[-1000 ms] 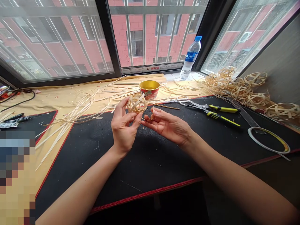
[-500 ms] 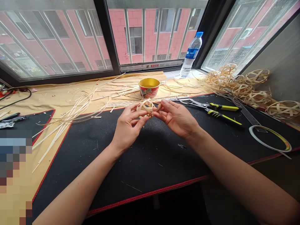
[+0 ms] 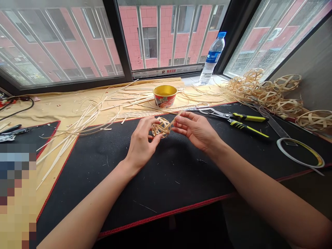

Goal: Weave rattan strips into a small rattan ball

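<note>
A small openwork ball [image 3: 161,127] woven from pale bamboo strips is held above the black mat [image 3: 166,173]. My left hand [image 3: 144,140] grips it from the left, thumb below and fingers curled behind. From the ball's right side a loose strip end [image 3: 177,118] sticks out up and to the right. My right hand [image 3: 195,129] pinches this strip between thumb and forefinger, its other fingers curled beneath. Beyond the hands stands a red bowl [image 3: 165,100] with a gold inside.
Loose bamboo strips [image 3: 88,119] spread at left and back. Yellow-and-black handled pliers [image 3: 243,124], a clear ruler [image 3: 276,126] and a coiled band [image 3: 282,152] lie at right. Several larger woven balls [image 3: 286,103] pile by the wall. A water bottle [image 3: 213,58] stands by the window.
The ball has turned in my left hand and shows more of its front. My right hand has shifted slightly, and the strip it pinches now stands out more plainly from the ball.
</note>
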{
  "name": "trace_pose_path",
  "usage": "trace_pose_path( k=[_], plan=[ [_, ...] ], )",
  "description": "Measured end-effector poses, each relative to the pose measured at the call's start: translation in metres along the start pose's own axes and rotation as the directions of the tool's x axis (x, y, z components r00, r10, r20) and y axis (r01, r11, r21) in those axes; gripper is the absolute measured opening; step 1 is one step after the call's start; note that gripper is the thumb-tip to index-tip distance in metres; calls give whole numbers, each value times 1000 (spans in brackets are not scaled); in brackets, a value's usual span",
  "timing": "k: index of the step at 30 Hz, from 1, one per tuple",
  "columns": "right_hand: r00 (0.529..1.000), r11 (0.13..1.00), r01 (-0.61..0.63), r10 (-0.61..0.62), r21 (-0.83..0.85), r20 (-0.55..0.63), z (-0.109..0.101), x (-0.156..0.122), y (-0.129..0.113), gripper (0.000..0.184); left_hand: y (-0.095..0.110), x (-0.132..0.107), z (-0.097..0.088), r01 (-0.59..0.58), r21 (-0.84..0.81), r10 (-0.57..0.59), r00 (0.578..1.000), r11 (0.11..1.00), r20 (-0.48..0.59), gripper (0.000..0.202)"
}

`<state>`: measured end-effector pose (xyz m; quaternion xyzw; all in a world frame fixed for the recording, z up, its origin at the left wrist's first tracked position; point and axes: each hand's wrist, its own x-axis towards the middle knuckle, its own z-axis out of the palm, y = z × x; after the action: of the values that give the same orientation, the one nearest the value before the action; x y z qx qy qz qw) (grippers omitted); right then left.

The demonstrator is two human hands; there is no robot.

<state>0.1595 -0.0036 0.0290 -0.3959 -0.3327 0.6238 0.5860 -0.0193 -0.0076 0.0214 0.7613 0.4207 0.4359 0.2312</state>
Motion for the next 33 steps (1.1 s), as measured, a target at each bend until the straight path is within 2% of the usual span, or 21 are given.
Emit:
trace_pose_path(
  k=[2, 4, 6, 7, 9, 10, 12, 15, 19, 22, 24, 28, 31, 33],
  plan=[
    [998, 998, -61, 61, -28, -6, -7, 6, -1, 25, 1, 1, 0, 66, -53, -66, 998, 996, 11, 33],
    [997, 995, -71, 68, -76, -40, -15, 12, -2, 31, 2, 2, 0, 129, -108, -124, 991, 986, 51, 24],
    [999, 984, 13, -19, -176, -30, -23, 15, -5, 38, 2, 2, -1, 172, -149, -160, 983, 974, 89, 18],
    [995, 963, 94, -95, -254, 8, -26, 16, -8, 39, 2, 3, -1, 190, -163, -177, 980, 968, 96, 19],
    [949, 837, 313, -264, -449, 171, -29, 15, -13, 33, 3, 3, -1, 224, -181, -211, 973, 958, 92, 20],
    [901, 732, 433, -335, -525, 276, -28, 14, -16, 26, 3, 3, -1, 238, -188, -226, 970, 953, 87, 21],
    [812, 555, 582, -359, -594, 460, -24, 11, -19, 20, 5, 4, -2, 256, -217, -243, 966, 942, 83, 23],
    [764, 466, 643, -332, -608, 554, -16, 8, -16, 28, 8, 5, -4, 228, -198, -222, 974, 953, 51, 23],
    [739, 384, 673, -344, -632, 579, -8, 5, -5, 23, 14, 7, -13, 113, 101, -111, 993, 988, -30, 14],
    [708, 304, 706, -354, -640, 611, -6, 2, -3, 17, 20, 9, -18, 129, 102, -133, 991, 986, 30, 9],
    [704, 271, 708, -340, -652, 623, -5, 0, -4, 16, 24, 10, -20, 156, 70, -160, 985, 985, 69, 7],
    [726, 256, 685, -319, -681, 610, -1, -3, -4, 14, 28, 12, -23, 184, 119, -195, 977, 976, 86, 9],
    [768, 313, 639, -308, -703, 561, 1, -3, -6, 14, 29, 12, -25, 186, 150, -201, 975, 971, 95, 10],
    [804, 395, 594, -295, -701, 516, 0, -2, -8, 15, 28, 13, -26, 188, 150, -205, 973, 971, 108, 11]
  ],
)
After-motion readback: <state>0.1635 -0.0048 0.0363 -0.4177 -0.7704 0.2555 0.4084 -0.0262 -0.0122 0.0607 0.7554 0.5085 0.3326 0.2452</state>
